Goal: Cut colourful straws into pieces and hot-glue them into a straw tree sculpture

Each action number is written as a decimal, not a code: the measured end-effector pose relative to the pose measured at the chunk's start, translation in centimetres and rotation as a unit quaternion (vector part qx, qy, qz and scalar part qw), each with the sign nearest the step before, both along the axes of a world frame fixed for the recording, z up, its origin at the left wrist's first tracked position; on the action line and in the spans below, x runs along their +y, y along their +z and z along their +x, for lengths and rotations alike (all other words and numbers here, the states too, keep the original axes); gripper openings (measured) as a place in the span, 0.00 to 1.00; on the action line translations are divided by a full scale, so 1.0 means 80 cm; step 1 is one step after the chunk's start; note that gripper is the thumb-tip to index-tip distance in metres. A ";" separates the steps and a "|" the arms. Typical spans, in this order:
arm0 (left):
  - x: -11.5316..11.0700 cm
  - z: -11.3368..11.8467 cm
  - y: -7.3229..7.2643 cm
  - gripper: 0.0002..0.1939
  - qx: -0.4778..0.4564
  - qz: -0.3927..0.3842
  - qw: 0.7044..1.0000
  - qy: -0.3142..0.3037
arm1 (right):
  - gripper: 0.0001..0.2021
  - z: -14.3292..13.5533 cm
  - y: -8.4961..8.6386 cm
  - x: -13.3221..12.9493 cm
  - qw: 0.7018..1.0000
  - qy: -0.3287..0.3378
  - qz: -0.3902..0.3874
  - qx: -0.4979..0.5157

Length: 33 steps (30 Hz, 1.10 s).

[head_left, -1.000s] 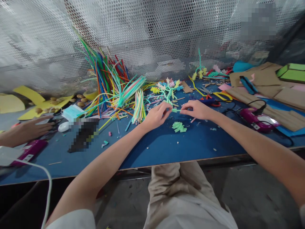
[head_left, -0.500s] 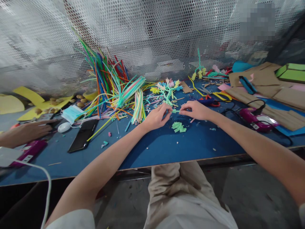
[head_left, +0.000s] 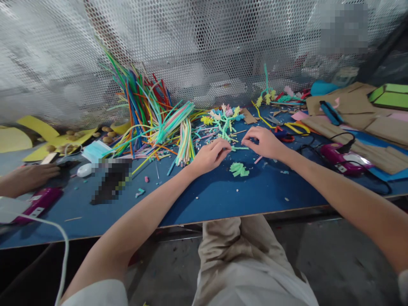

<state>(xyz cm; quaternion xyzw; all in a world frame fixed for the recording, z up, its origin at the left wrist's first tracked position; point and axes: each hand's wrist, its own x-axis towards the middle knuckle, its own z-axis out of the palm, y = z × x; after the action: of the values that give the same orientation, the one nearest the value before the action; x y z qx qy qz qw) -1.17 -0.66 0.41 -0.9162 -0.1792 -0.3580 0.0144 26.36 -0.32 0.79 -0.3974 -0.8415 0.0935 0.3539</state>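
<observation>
My left hand (head_left: 211,156) is closed, thumb and fingertips pinched on a short light-green pipe cleaner piece (head_left: 239,148) that sticks out to the right. Just above and right of its free end hovers my right hand (head_left: 263,142), fingers curved and apart, with nothing visible in them. Below the hands lies a small pile of cut light-green pipe cleaner pieces (head_left: 239,169). Behind them stands a branching green pipe cleaner tree (head_left: 225,125) with yellow, pink and blue tufts. A short pink piece (head_left: 258,160) rests under my right hand.
Bundles of colourful pipe cleaners (head_left: 153,110) lean against the perforated metal screen (head_left: 216,51). Scissors with yellow handles (head_left: 296,128), a purple power strip (head_left: 346,158) and cardboard (head_left: 353,102) lie right. At left are a face mask (head_left: 96,151) and another person's hand (head_left: 33,176).
My right hand has let go of the green piece and lifted slightly up, exposing the piece's right end. My left hand stays in place. The other person's hand has shifted left.
</observation>
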 end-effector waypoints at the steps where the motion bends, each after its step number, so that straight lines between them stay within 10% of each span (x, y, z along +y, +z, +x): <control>1: 0.000 0.000 -0.001 0.06 0.002 -0.002 1.000 0.003 | 0.13 -0.002 0.003 -0.004 1.000 0.014 -0.008 0.018; 9: 0.003 -0.001 -0.002 0.09 -0.004 0.013 1.000 -0.009 | 0.09 -0.029 0.018 -0.040 0.990 0.129 0.014 0.056; 33: 0.009 0.000 -0.009 0.13 -0.003 0.039 0.999 -0.037 | 0.02 -0.030 0.009 -0.035 0.985 0.162 0.064 0.002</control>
<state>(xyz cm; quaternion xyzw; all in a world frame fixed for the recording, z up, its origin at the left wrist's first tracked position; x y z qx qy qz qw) -1.16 0.06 -0.27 -0.9200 -0.1310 -0.3675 0.0360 23.97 -3.08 1.48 -0.2321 -0.8985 0.0961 0.3601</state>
